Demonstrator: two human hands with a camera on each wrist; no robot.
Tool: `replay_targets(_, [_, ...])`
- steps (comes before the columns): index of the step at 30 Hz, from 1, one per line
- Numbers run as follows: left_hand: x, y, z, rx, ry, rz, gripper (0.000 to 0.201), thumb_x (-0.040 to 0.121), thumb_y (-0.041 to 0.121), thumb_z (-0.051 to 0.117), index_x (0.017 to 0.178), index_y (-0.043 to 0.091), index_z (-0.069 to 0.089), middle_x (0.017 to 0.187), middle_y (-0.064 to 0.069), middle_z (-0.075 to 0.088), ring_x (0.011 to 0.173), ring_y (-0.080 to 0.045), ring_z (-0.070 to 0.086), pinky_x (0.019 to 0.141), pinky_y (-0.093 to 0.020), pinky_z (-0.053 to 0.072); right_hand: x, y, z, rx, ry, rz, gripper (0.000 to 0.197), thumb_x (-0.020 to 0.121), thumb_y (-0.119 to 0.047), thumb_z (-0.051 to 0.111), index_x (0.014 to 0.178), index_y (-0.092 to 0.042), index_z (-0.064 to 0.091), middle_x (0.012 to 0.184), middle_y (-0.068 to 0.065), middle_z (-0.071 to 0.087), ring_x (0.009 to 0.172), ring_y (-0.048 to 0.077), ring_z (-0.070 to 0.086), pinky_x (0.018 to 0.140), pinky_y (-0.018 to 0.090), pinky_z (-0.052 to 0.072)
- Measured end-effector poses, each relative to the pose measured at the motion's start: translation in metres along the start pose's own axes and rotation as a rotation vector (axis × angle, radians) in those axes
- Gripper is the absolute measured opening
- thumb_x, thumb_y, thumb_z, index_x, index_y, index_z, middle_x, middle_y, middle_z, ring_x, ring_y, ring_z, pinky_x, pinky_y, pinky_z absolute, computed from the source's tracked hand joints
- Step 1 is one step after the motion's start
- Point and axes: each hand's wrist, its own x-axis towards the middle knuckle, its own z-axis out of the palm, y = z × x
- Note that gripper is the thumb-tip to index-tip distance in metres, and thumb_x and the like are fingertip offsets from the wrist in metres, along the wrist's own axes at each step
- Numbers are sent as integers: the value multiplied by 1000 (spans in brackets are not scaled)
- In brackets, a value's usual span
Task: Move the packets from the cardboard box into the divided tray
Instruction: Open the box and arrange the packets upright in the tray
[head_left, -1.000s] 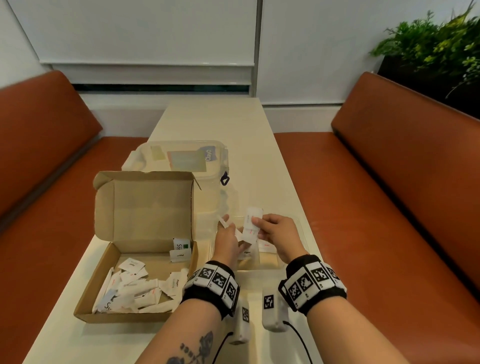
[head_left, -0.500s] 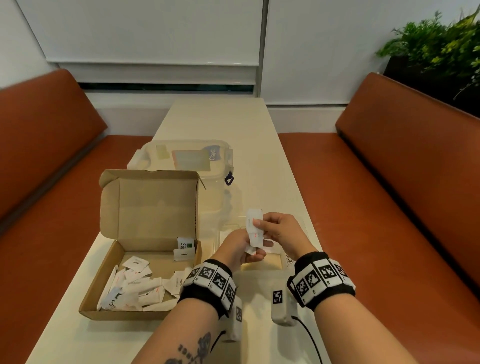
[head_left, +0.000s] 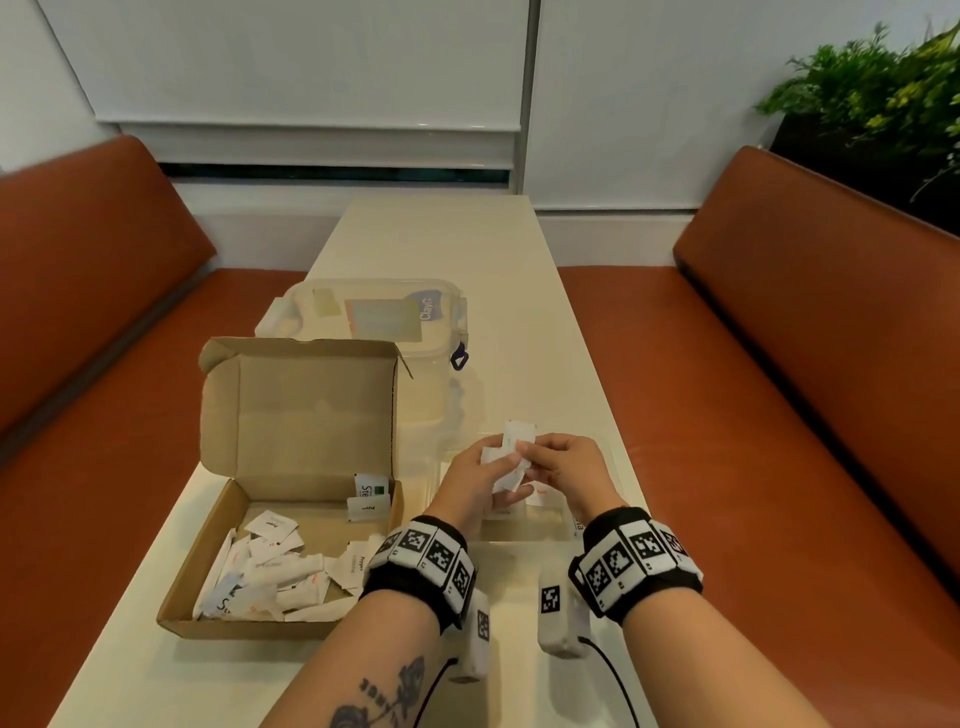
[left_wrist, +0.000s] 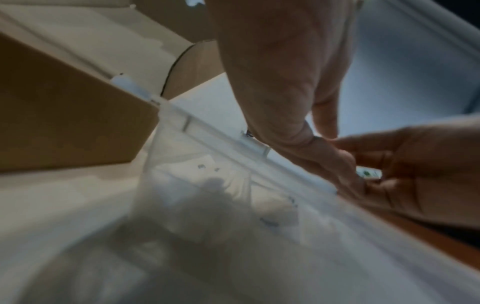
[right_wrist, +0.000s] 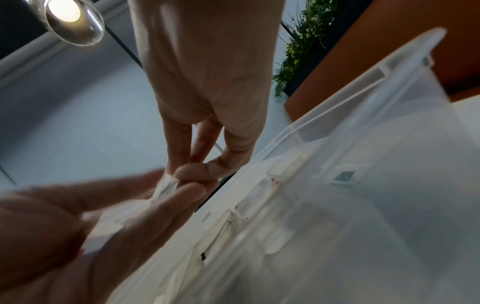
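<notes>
While both hands meet above the divided tray (head_left: 597, 532), they share a small bunch of white packets (head_left: 511, 457). The left hand (head_left: 475, 480) cups some of them with curled fingers, and the right hand (head_left: 566, 470) pinches one between thumb and fingertips; the right wrist view shows that pinch on a crumpled white packet edge (right_wrist: 166, 185). How many packets each holds cannot be told.

Clear and shallow, the tray sits on the pale surface (head_left: 519, 291) at about 5 o'clock from the surface's middle, directly under the hands. A few packets already lie in its compartments (head_left: 543, 493), some with red print; which compartment each lies in is unclear.

At 9 o'clock from the tray, just beside it, stands the cardboard box (head_left: 218, 613) with its lid tilted up. Many loose white packets (head_left: 270, 571) lie heaped on its floor, mostly toward its near-left side.

At 12 o'clock from the box rests a clear lidded container (head_left: 374, 312) with a blue latch. Orange benches (head_left: 779, 415) flank the surface, and a green plant (head_left: 872, 93) stands at 2 o'clock.
</notes>
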Motion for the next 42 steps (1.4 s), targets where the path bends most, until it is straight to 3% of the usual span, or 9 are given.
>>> replay_targets(7, [3, -3, -3, 77, 41, 22, 21, 90, 0, 58, 107, 12, 57, 99, -19, 66, 78, -27, 72, 68, -32, 61, 7, -7, -7, -283, 60, -142, 17, 78, -7, 73, 93, -12, 67, 72, 0, 54, 67, 14, 55, 59, 21, 46])
replay_targets(12, [5, -2, -2, -4, 60, 67, 34, 86, 0, 64, 118, 6, 56, 104, -22, 66, 79, -26, 71, 66, -29, 60, 6, -7, -9, -75, 112, -60, 10, 80, -1, 71, 82, -6, 62, 67, 10, 67, 56, 16, 62, 60, 23, 54])
replay_targets(15, [8, -2, -2, -9, 120, 107, 30, 85, -4, 63, 112, 9, 58, 105, -21, 65, 76, -26, 71, 61, -27, 59, 4, -2, -7, -34, 50, -5, 9, 82, 0, 68, 83, -4, 59, 70, 17, 68, 58, 21, 65, 59, 23, 56])
replay_targets(20, [7, -3, -5, -12, 137, 110, 30, 84, -7, 63, 110, 8, 58, 103, -24, 65, 73, -29, 70, 59, -27, 59, 6, 1, -9, -195, 80, -98, 12, 79, -4, 73, 84, -8, 62, 72, 9, 64, 63, 20, 60, 66, 28, 53])
replay_targets(26, [6, -3, -4, -46, 136, 109, 28, 87, -3, 62, 113, 6, 56, 99, -23, 65, 74, -29, 69, 64, -30, 60, 9, -1, -14, -123, 70, -83, 11, 79, -3, 73, 85, -7, 66, 67, 8, 68, 57, 13, 62, 58, 21, 51])
replay_targets(32, [1, -2, 0, 53, 32, 52, 32, 82, -5, 67, 111, 3, 58, 86, -19, 69, 74, -27, 71, 63, -29, 60, 15, -12, -14, -222, 27, -154, 7, 84, -7, 69, 83, -13, 72, 81, 6, 72, 70, 13, 64, 66, 22, 51])
replay_targets(35, [1, 0, 2, 14, 38, 27, 29, 84, 3, 69, 110, 5, 58, 94, -21, 67, 78, -29, 72, 59, -27, 59, 19, -21, -14, -377, -29, -187, 9, 86, -7, 66, 83, -14, 71, 78, 3, 70, 68, 11, 62, 62, 15, 50])
replay_targets(38, [2, 1, -1, 6, 61, 3, 21, 85, 16, 70, 104, 13, 61, 107, -18, 62, 86, -30, 70, 62, -31, 60, 20, -30, -13, -593, -124, -192, 6, 87, -11, 64, 86, -14, 70, 79, 5, 69, 69, 14, 61, 66, 20, 52])
replay_targets(42, [1, -2, -4, 58, 63, 1, 24, 85, 7, 67, 105, 17, 59, 111, -20, 62, 79, -31, 71, 71, -37, 60, 17, -30, -8, -642, -107, -215, 4, 89, -14, 62, 86, -15, 64, 79, 5, 69, 73, 17, 63, 67, 24, 53])
